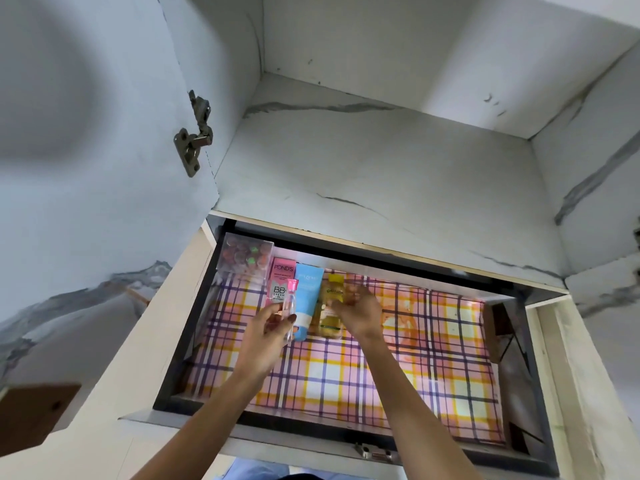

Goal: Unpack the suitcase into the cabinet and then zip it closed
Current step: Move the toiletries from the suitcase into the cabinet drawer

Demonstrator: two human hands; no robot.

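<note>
The cabinet's (381,161) drawer (180,358) stands open before you, lined with plaid paper (398,368). Your right hand (360,311) curls its fingers round the yellow bottle (330,296), which lies at the back beside the blue tube (308,289) and pink box (282,271). Your left hand (266,336) pinches a small clear pink-capped bottle (291,306) just above them.

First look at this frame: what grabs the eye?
The bright plaid liner covering the floor of the open drawer stands out first. Above it, the left hand grips a small clear bottle with a pink cap and the right hand holds a yellow bottle. Beside them, a row at the back left: clear box in the corner, then pink Pond's box, then blue tube.
</note>
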